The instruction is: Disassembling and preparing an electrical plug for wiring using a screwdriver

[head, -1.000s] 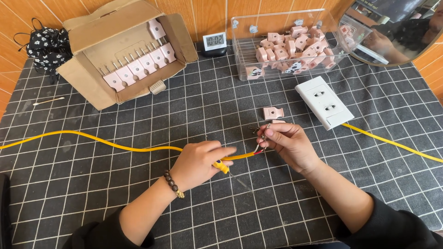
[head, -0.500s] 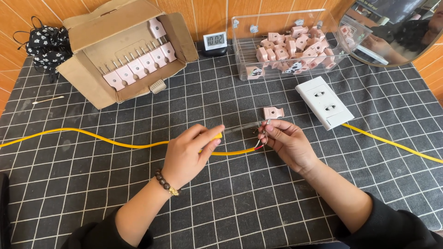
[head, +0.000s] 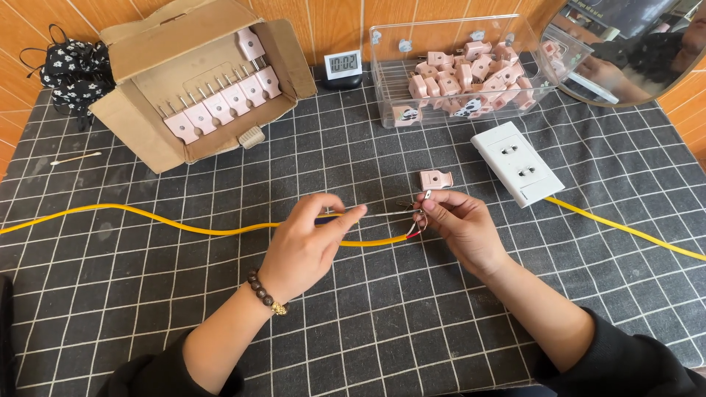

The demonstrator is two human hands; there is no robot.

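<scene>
Left hand (head: pixel 305 246) closed on a thin screwdriver (head: pixel 375 215), shaft lying left to right, tip pointed at the right hand (head: pixel 456 224). Right hand pinched narrow around the stripped end of the yellow cable (head: pixel 184 226), just right of the tip, nearly touching. Cable stretched left across the desk (head: pixel 368 331). Just beyond the right hand, a loose pink plug (head: pixel 435 179); farther right, a white socket (head: pixel 517 163).

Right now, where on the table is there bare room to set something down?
Bare checked cloth lies between the forearms, and between the cardboard box and yellow cable. Crowded: the back edge, with the clear bin and white socket.
</scene>
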